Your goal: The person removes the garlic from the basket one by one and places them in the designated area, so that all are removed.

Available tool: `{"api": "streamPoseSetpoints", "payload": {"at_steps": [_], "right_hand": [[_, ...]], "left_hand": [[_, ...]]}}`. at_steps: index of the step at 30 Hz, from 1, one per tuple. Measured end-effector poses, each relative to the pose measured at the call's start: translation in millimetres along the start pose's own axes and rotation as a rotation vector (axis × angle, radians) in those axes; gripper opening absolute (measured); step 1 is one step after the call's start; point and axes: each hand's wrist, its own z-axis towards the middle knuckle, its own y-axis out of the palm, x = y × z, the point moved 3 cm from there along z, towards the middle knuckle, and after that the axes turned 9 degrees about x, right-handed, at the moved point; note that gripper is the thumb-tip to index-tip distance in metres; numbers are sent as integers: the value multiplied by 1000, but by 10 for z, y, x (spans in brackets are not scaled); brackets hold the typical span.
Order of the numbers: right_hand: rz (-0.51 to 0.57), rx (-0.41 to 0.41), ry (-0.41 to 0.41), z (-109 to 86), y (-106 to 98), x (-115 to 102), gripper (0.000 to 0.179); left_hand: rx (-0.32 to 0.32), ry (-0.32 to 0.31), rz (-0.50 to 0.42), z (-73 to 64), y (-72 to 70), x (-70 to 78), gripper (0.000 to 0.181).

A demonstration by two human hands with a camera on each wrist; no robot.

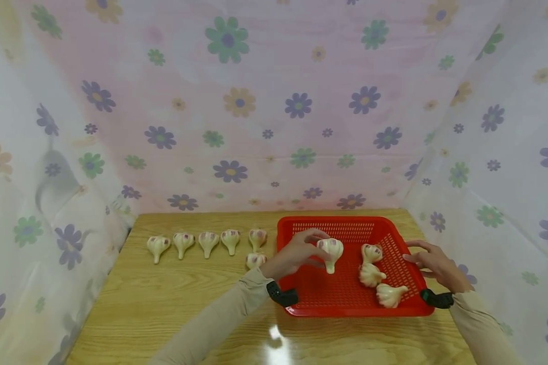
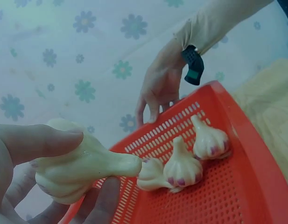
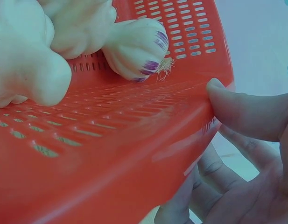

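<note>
My left hand [image 1: 303,251] holds a white garlic bulb [image 1: 331,251] with purple marks above the left part of the red plastic basket [image 1: 329,311]. The left wrist view shows the thumb on one side of this bulb [image 2: 69,163] and fingers on the other, its stem pointing right. At the basket's right side, my right hand [image 1: 438,263] grips the rim. Its thumb [image 3: 246,112] lies on the rim's inner side, with the other fingers outside and underneath. Three garlic bulbs lie inside along the right wall, the nearest bulb [image 1: 389,295] with its stem to the right.
On the wooden table [image 1: 178,314], left of the basket, several garlic bulbs stand in a row, one bulb [image 1: 182,244] among them. Another bulb [image 1: 254,260] sits beside my left wrist, partly hidden. Flower-patterned cloth [image 1: 265,101] encloses the back and sides.
</note>
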Motion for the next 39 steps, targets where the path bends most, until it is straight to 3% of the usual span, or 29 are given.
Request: {"api": "streamPoseSetpoints", "payload": {"at_steps": [6, 13, 21, 28, 39], "right_hand": [[3, 3, 2, 4, 2, -10, 70], [8, -2, 4, 25, 15, -8, 71], [8, -8, -4, 22, 0, -4, 67], [-4, -14, 2, 21, -2, -7, 68], [-11, -14, -12, 10, 6, 8, 68]], "left_hand": [[45, -12, -5, -149, -157, 52, 40], [57, -10, -2, -353, -388, 115, 42], [74, 15, -25, -529, -722, 41, 44], [165, -29, -27, -679, -1063, -21, 51], [264, -31, -35, -843, -1508, -81, 50]]}}
